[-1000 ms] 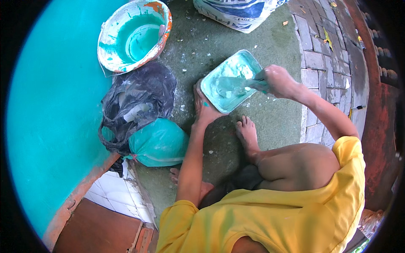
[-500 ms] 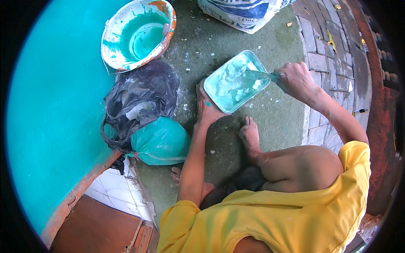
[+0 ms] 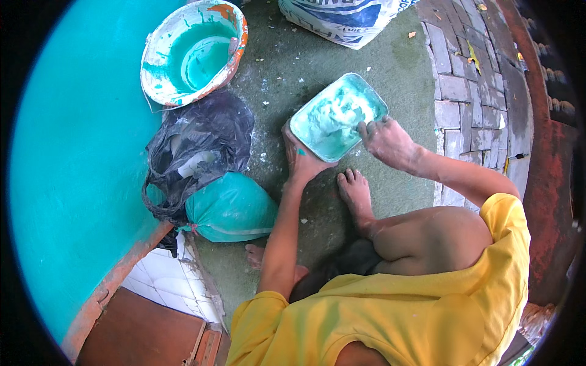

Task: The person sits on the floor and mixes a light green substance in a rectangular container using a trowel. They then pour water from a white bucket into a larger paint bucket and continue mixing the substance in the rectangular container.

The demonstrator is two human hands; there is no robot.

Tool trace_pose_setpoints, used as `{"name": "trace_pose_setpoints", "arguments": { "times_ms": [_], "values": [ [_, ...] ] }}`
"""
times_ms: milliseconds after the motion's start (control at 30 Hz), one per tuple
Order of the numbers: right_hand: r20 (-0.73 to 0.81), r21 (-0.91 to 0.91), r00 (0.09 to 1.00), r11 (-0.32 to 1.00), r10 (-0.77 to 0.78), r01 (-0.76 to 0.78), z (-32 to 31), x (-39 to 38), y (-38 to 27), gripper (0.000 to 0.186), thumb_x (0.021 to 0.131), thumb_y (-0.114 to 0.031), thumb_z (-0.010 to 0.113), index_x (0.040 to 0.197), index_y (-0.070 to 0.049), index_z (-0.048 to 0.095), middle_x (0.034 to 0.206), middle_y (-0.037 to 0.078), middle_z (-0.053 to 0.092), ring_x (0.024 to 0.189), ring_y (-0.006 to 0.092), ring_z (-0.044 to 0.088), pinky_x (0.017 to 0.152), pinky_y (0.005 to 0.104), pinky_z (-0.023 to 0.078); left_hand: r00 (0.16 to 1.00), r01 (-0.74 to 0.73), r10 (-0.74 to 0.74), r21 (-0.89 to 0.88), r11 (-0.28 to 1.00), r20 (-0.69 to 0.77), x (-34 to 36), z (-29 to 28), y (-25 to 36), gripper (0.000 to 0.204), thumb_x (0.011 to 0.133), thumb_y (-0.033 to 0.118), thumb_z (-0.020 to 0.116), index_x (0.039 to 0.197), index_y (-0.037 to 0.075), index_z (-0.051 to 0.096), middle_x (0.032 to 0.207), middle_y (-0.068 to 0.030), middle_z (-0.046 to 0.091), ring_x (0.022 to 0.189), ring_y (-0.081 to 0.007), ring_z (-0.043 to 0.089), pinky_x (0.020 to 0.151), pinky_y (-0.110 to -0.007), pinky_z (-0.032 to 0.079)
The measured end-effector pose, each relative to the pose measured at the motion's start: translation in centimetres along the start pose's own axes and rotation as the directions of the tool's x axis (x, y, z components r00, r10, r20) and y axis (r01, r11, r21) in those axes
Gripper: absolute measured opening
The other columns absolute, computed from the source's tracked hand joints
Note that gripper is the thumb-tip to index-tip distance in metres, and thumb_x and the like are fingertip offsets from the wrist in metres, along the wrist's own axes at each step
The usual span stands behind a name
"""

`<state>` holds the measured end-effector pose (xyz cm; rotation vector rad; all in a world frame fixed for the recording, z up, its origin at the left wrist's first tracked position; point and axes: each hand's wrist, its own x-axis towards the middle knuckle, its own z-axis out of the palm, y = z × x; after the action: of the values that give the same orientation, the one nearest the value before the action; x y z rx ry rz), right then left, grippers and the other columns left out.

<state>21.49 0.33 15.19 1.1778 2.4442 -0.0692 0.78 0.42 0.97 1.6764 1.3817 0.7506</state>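
Note:
A shallow rectangular tray (image 3: 330, 152) holds thick, pale mint-green and white paste (image 3: 345, 105). My left hand (image 3: 299, 157) is wrapped round the tray's near left corner, with a teal paint spot on its back. At the right rim, my right hand (image 3: 390, 144) is closed on a putty knife (image 3: 353, 129). The blade dips into the paste; the hand and the paste cover most of the tool, so little of it shows.
Left of the tray stand a paint-smeared bucket (image 3: 160, 88), a black plastic bag (image 3: 229, 131) and a tied teal bag (image 3: 232, 207). A white printed sack (image 3: 342, 21) is at the back. The teal wall (image 3: 79, 152) lies left, brick paving (image 3: 455, 88) right.
My right hand has moved left and down, from beyond the tray's right corner to over its right rim. The paste looks stirred into a different shape. My left hand keeps its hold.

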Motion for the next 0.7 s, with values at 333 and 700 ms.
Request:
{"name": "trace_pose_setpoints", "arguments": {
  "times_ms": [333,700],
  "values": [
    [-0.043,0.323,0.987,0.937,0.156,-0.134,-4.5,-3.0,3.0,0.014,0.08,-0.012,0.061,0.091,-0.004,0.06,0.062,0.013,0.059,0.059,0.0261,0.064,0.049,0.0369,0.049,0.989,-0.113,0.106,0.07,0.991,0.101,1.6,-2.8,0.5,0.126,0.038,0.027,0.091,0.133,0.001,0.013,0.125,-0.0222,0.033,0.118,-0.0392,0.037,0.1,-0.049,0.033],
    [-0.074,0.393,0.961,0.894,0.265,-0.216,2.2,0.2,5.8,0.016,0.084,-0.02,0.059,0.075,-0.008,0.065,0.063,0.014,0.061,0.058,0.0326,0.062,0.051,0.0421,0.05,0.984,-0.149,0.142,0.059,0.987,0.106,1.3,-2.6,0.0,0.127,0.038,0.024,0.092,0.135,0.003,0.012,0.128,-0.0224,0.032,0.12,-0.0405,0.035,0.101,-0.051,0.033]
  ]
}}
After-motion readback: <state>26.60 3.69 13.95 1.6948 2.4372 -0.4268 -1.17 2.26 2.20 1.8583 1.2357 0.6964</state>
